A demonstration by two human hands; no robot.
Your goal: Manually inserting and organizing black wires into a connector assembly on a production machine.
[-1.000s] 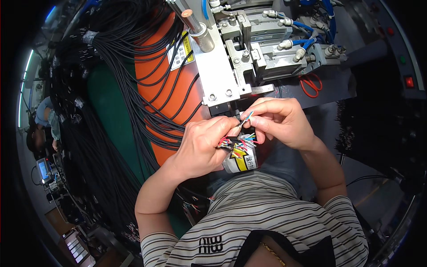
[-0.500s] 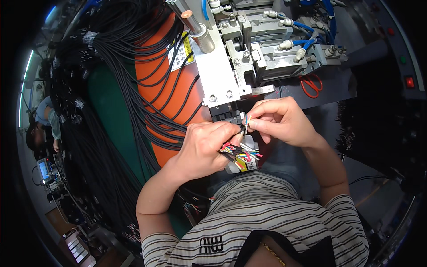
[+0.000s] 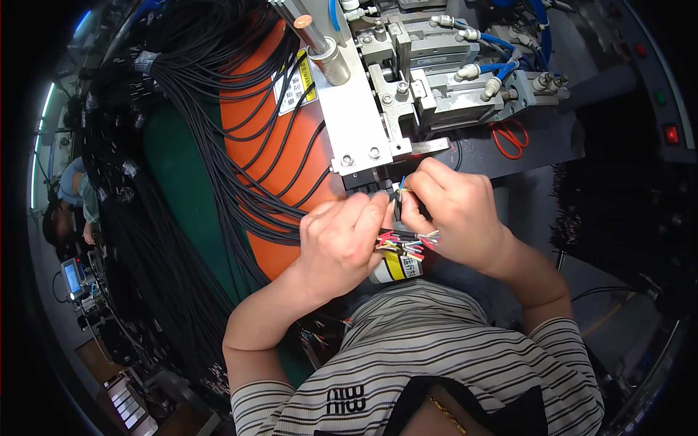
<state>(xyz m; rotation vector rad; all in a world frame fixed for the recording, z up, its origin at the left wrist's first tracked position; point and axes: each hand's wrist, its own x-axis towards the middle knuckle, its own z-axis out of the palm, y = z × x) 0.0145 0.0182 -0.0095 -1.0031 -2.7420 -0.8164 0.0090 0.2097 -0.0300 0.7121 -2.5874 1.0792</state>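
Wires [image 3: 411,247] shifted right; left hand [image 3: 340,240] clutches them, right hand [image 3: 465,212] pinches strands [image 3: 403,184] near machine [image 3: 356,120]

There are two grips, a left grip [image 3: 338,243] and a right grip [image 3: 462,207]. Black cables [image 3: 174,83] and colored wire ends [image 3: 411,247] are too many to count. I count one pair of red scissor handles [image 3: 499,142], one copper-topped post [image 3: 332,65], two yellow-and-white labels [image 3: 308,76], three buttons [image 3: 671,134] (two red, one green), one lit screen [image 3: 71,277] and one co-worker [image 3: 89,200].
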